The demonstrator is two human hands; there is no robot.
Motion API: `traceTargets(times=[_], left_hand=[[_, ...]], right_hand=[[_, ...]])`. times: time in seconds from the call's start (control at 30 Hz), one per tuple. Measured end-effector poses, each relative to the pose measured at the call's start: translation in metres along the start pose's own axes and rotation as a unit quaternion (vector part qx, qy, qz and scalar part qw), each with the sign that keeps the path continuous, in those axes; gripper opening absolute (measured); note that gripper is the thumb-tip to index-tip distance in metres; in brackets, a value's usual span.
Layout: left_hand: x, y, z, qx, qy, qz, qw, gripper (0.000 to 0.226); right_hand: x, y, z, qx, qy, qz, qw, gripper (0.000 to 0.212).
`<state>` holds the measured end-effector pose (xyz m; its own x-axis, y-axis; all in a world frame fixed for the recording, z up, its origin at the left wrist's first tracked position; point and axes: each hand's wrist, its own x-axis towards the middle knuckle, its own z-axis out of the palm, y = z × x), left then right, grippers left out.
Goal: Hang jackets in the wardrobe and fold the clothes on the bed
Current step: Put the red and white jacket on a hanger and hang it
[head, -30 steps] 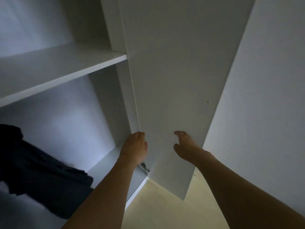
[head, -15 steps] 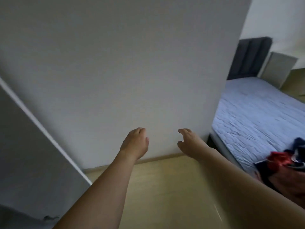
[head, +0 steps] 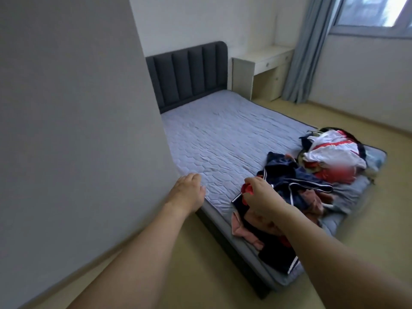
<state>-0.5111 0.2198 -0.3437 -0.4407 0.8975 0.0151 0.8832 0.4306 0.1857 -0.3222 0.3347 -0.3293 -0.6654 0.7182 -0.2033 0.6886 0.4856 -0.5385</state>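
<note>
The bed (head: 223,134) with a grey quilted mattress fills the middle of the head view. A heap of clothes lies at its foot end: a dark navy jacket with white stripes (head: 296,181), a white and red garment (head: 332,152), pink fabric (head: 240,228) and a dark piece (head: 278,255) at the near edge. My left hand (head: 188,192) hangs in the air over the bed's near corner, fingers loosely bent, holding nothing. My right hand (head: 260,195) hovers above the near clothes with relaxed fingers and holds nothing.
A tall grey wardrobe side panel (head: 73,130) stands close on my left. Behind the bed are a dark padded headboard (head: 189,72), a cream desk (head: 260,70), a blue-grey curtain (head: 305,47) and a window. Pale yellow floor (head: 379,219) surrounds the bed.
My view has swung right, from the open wardrobe interior past its side panel to the bed. Both hands have left the wardrobe door and now hang empty over the bed.
</note>
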Motion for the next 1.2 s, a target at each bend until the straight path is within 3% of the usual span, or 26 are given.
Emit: traceTargets(times=[0.13,0.23,0.43,0.6,0.7,0.9,1.03,1.2], left_hand=[[0.095,0.098,0.043,-0.015,-0.054,0.039,0.998,0.043],[0.155,0.202,0.071,-0.027,-0.080,0.095,0.992,0.045],[0.246,0.408,0.133,-0.021,-0.103,0.166,0.981,0.033],[0.299,0.538,0.155,-0.034,-0.157,0.174,0.971,0.034],[0.345,0.571,0.166,-0.048,-0.171,0.149,0.973,0.029],[0.468,0.575,0.208,-0.080,-0.168,-0.014,0.982,0.038],[0.555,0.594,0.238,-0.115,-0.196,-0.101,0.969,0.044],[0.663,0.652,0.254,-0.174,-0.212,-0.142,0.951,0.042]], right_hand=[[0.025,0.106,-0.070,0.006,0.028,0.069,0.997,0.050],[0.039,0.200,-0.119,0.028,0.053,0.122,0.991,0.053],[0.051,0.400,-0.203,0.087,0.092,0.193,0.973,0.036],[0.067,0.518,-0.283,0.078,0.067,0.247,0.963,0.047],[0.110,0.560,-0.323,0.073,0.048,0.230,0.969,0.045],[0.242,0.630,-0.373,0.085,-0.019,0.179,0.980,0.038],[0.328,0.677,-0.415,0.112,-0.030,0.172,0.978,0.050],[0.431,0.749,-0.474,0.121,-0.047,0.184,0.974,0.057]])
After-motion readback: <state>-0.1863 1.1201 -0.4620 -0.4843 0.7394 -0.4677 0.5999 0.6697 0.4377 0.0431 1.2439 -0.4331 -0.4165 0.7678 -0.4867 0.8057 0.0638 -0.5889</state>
